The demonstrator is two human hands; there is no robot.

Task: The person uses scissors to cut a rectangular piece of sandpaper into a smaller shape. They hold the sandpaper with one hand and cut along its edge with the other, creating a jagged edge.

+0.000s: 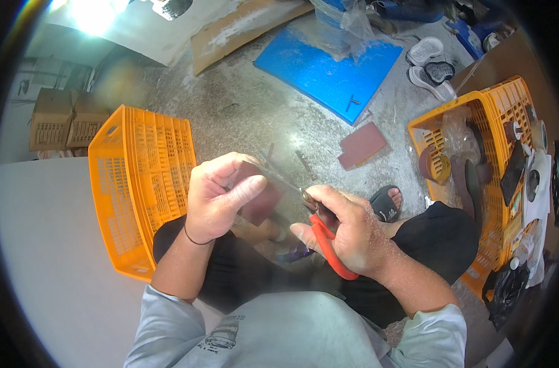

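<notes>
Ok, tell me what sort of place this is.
Probably a small workshop or storage area, worked at floor level. The bare concrete floor holds orange plastic crates, one packed with discs and tools, and loose cardboard. The right hand grips red-handled scissors, the left hand a dark reddish sheet.

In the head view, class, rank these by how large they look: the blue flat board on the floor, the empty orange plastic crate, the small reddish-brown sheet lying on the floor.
1. Empty orange plastic crate, though it lies nearer the camera, so its lead is unsure.
2. Blue flat board.
3. Small reddish-brown sheet, clearly the smallest.
</notes>
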